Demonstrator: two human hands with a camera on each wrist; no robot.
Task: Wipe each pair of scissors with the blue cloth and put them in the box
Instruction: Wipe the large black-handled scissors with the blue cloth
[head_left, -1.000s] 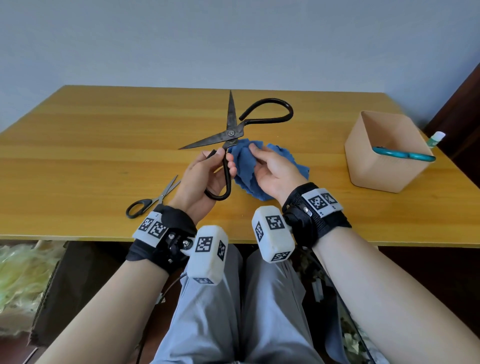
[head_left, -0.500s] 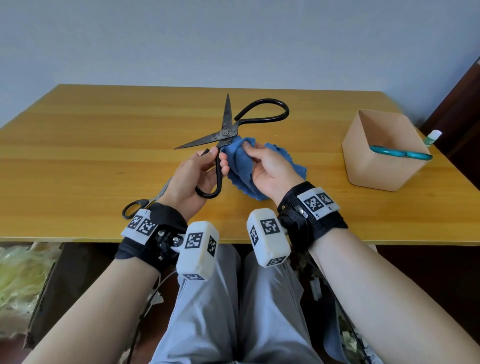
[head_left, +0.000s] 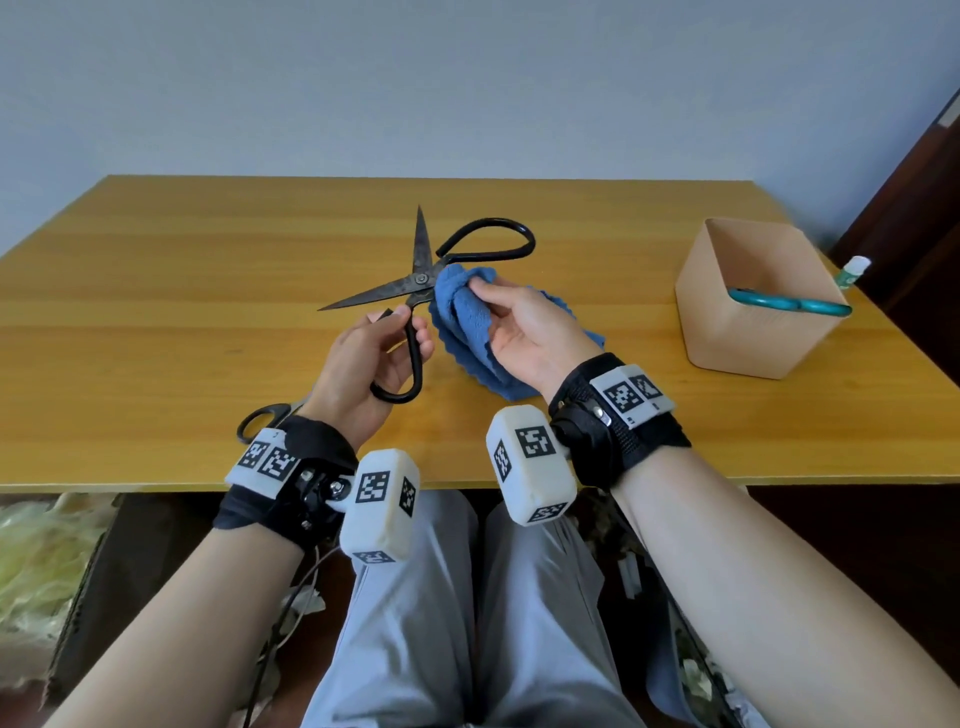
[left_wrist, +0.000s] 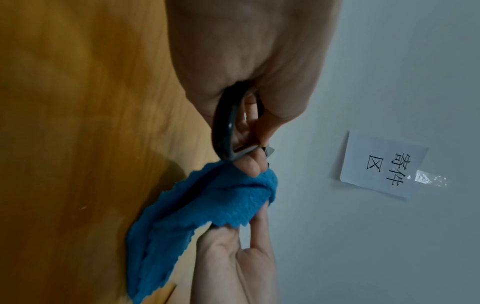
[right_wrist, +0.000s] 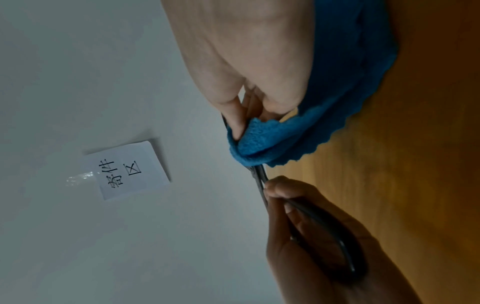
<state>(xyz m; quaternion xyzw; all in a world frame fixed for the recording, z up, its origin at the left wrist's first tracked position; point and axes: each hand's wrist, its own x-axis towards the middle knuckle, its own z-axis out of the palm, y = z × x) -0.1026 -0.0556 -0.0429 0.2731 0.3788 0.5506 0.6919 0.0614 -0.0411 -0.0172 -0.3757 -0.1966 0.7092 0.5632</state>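
Observation:
Large black iron scissors (head_left: 422, 260) are held above the table with blades spread wide. My left hand (head_left: 374, 353) grips their near handle loop (left_wrist: 226, 131), fingers curled through it. My right hand (head_left: 524, 327) pinches the folded blue cloth (head_left: 462, 317) against the scissors just right of the pivot; the cloth (right_wrist: 275, 144) wraps the metal there. The far handle loop (head_left: 493, 241) sticks out beyond the cloth. The tan box (head_left: 748, 291) stands at the right with teal-handled scissors (head_left: 789, 304) in it.
A small pair of black-handled scissors (head_left: 265, 415) lies on the wooden table (head_left: 156, 312) near its front edge, partly hidden by my left wrist. A white tube (head_left: 852, 270) stands behind the box. A paper label (left_wrist: 381, 164) is taped to the wall.
The right hand has slid the cloth up from under the scissors onto the metal by the pivot. The scissors have turned slightly, the upright blade now more vertical.

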